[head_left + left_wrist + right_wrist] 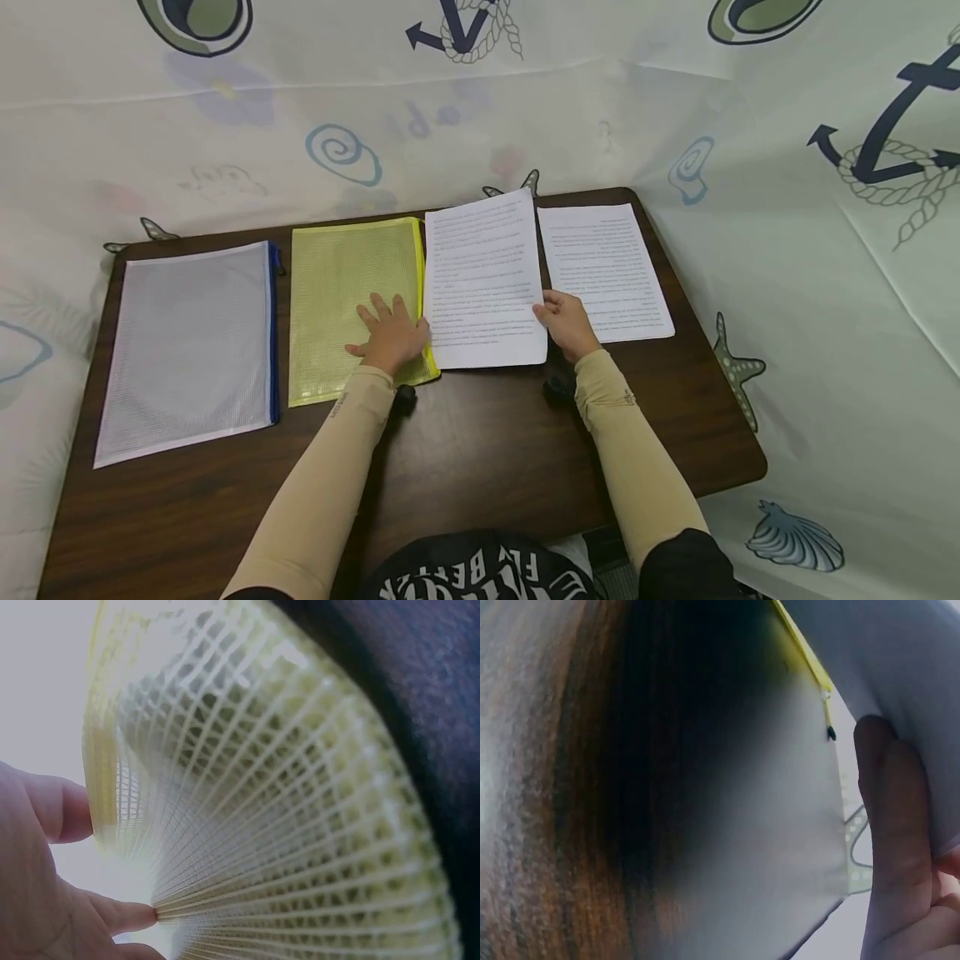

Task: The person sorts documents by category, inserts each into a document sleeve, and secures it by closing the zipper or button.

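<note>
My left hand (392,337) rests spread on a yellow mesh zipper pouch (330,292), near its zipper side. In the left wrist view, fingertips touch the pouch's mesh (300,825) and its yellow zipper edge (101,750). Printed paper (483,283) stands right of the pouch, its left edge along the zipper side. By its lower right edge, my right hand (568,323) pinches this paper between thumb and fingers. The right wrist view shows the fingers (896,810) behind the raised sheet (922,697), with the yellow zipper beyond.
A white mesh pouch (195,342) with a blue zipper lies at the left. Another printed sheet (607,267) lies on the right, close to my right hand. All are on a dark wooden table (480,450) with a patterned curtain (585,125) behind it.
</note>
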A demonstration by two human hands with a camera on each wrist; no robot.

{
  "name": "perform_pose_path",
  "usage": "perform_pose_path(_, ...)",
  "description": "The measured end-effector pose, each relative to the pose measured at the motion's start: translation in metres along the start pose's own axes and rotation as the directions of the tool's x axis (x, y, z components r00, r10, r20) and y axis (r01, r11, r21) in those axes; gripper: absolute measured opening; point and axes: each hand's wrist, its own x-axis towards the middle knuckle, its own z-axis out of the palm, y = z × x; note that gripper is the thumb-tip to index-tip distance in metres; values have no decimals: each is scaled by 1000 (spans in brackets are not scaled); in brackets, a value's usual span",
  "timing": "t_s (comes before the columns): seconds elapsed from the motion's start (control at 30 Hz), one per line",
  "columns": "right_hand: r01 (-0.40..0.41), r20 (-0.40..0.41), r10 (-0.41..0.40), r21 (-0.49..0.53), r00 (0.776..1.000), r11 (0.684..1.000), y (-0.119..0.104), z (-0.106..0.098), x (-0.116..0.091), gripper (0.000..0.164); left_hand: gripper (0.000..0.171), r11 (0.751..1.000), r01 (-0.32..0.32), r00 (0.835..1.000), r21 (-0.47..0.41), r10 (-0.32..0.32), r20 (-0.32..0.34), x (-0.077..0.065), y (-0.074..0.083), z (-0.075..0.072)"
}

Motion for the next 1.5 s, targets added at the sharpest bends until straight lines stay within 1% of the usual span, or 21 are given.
perform_pose_path(0.17,-22,47,23,-13,999,1000,3,-1,3,42,77,1000,2,1000,-3,-2,2,2,0,1)
perform_pose_path(0.3,-1,71,3,-24,997,1000,4,0,5,42,77,1000,-2,1000,6,2,8,2,-1,3)
perform_pose_path(0.47,22,83,-18,-49,996,999,2,3,6,41,77,1000,-13,1000,11,13,20,3,-2,4)
perform_pose_path(0.67,25,101,-19,-56,995,998,-2,5,8,40,78,999,-31,999,4,31,17,4,-5,5)
perform_pose_path(0.8,29,97,-23,-56,995,998,-6,6,8,39,79,999,-42,999,9,41,21,3,-4,5)
perform_pose_path(0.9,49,92,-42,-68,995,996,-9,7,7,38,80,999,-42,999,12,42,20,2,-3,4)
perform_pose_path(1.03,70,113,-61,-71,992,995,-12,9,6,38,81,999,-42,999,6,42,14,0,-4,3)
perform_pose_path(1.13,62,124,-53,-70,991,996,-12,9,6,38,81,999,-46,999,11,45,16,-1,-4,3)
perform_pose_path(1.23,60,118,-48,-98,992,993,-13,9,5,38,81,999,-52,999,16,52,14,-2,-5,4)
perform_pose_path(1.37,95,121,-79,-134,990,986,-16,10,5,37,82,998,-55,998,18,55,-5,-3,-4,4)
perform_pose_path(1.5,122,132,-105,-126,986,985,-18,12,6,37,83,998,-57,998,22,57,-11,-3,-4,3)
